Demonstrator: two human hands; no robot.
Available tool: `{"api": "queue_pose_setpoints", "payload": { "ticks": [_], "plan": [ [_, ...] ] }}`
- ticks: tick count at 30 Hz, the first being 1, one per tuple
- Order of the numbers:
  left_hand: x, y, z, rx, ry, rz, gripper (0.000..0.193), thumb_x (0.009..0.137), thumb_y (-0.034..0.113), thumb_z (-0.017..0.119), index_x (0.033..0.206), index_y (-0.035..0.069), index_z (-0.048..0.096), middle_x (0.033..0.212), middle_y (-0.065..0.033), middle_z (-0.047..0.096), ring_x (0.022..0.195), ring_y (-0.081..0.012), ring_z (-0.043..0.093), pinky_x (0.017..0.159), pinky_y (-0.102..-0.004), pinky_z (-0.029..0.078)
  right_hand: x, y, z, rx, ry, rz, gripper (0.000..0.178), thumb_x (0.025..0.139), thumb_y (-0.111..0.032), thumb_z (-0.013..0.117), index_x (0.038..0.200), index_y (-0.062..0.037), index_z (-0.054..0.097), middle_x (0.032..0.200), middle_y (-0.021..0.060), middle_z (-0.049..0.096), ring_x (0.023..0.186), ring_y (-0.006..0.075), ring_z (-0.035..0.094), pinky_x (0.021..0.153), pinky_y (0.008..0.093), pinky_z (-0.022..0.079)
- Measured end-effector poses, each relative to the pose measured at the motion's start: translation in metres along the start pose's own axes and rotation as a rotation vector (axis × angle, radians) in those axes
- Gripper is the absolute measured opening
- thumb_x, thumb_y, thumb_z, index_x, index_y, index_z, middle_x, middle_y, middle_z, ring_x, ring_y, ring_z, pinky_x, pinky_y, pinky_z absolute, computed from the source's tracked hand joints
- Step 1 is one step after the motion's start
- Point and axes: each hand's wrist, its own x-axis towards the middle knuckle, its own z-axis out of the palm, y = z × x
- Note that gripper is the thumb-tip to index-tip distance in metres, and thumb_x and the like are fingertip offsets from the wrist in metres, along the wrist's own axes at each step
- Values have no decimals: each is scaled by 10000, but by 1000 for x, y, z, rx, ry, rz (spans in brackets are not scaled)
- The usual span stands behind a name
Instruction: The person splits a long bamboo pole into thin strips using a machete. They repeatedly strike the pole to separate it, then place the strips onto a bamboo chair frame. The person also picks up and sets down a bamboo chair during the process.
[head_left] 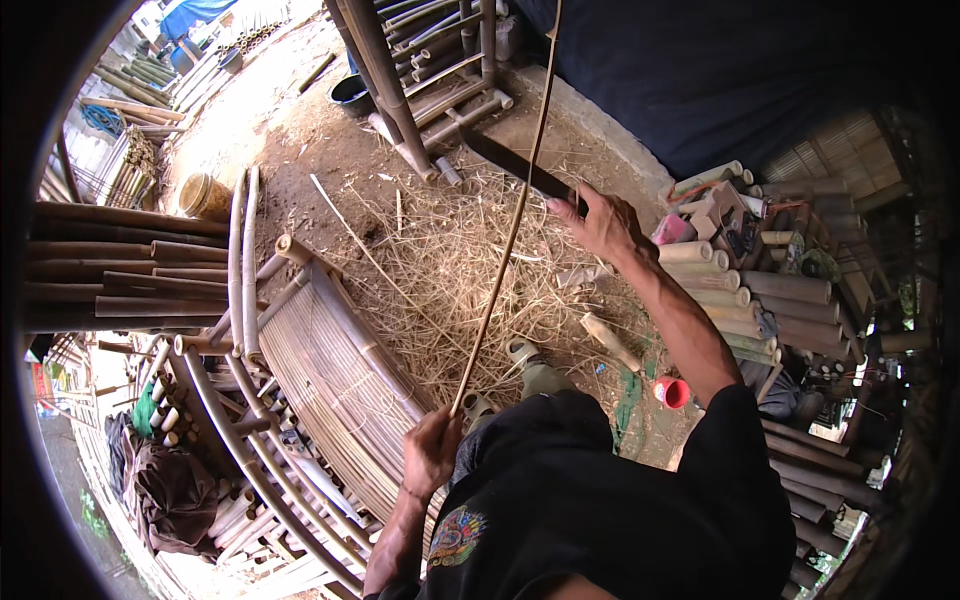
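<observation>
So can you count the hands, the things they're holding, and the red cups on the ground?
Hands (left hand, right hand): 2
Held things (long thin strip, big knife): 2
Red cup: 1
Total: 5

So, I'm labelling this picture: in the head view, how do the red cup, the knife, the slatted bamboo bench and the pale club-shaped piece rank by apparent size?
1. Slatted bamboo bench
2. Knife
3. Pale club-shaped piece
4. Red cup
</observation>
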Motion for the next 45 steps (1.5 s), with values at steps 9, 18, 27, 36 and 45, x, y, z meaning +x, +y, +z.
{"api": "queue_pose_setpoints", "payload": {
  "ticks": [9,18,27,36,45],
  "plan": [
    [-100,-69,-37,169,42,23,81,855,65,594,892,0,624,707,-156,591,632,-303,612,590,-367,497,63,31,-60,-166,40,193,691,849,-772,357,832,-113,564,611,44,578,570,217,595,540,394,469],
    [-134,-108,-36,433,13,68,34,804,75,568,795,43,577,656,-132,563,530,-316,582,463,-387,454,40,13,-58,-258,-103,-422,684,862,-720,411,827,-58,578,681,160,632,666,375,652,602,453,499],
    [-121,-122,-27,221,0,-334,182,865,154,541,832,-14,605,693,-191,588,662,-354,611,594,-421,469,62,48,-98,86,228,422,793,853,-720,421,751,30,656,807,276,650,875,434,636,747,463,484],
    [76,35,10,-708,-91,-310,315,993,260,508,1023,-42,593,691,31,472,580,-36,380,479,-204,285,-114,-101,13,181,-89,-217,451,889,-559,560,825,-113,565,559,34,578,458,190,590,404,368,461],
    [45,59,22,-740,-65,-205,424,1001,249,497,1320,-30,480,662,49,437,519,-23,363,447,-183,267,-82,-67,2,122,-44,-106,558,903,-638,460,857,-92,566,535,52,539,441,160,546,377,346,440]
  ]
}}
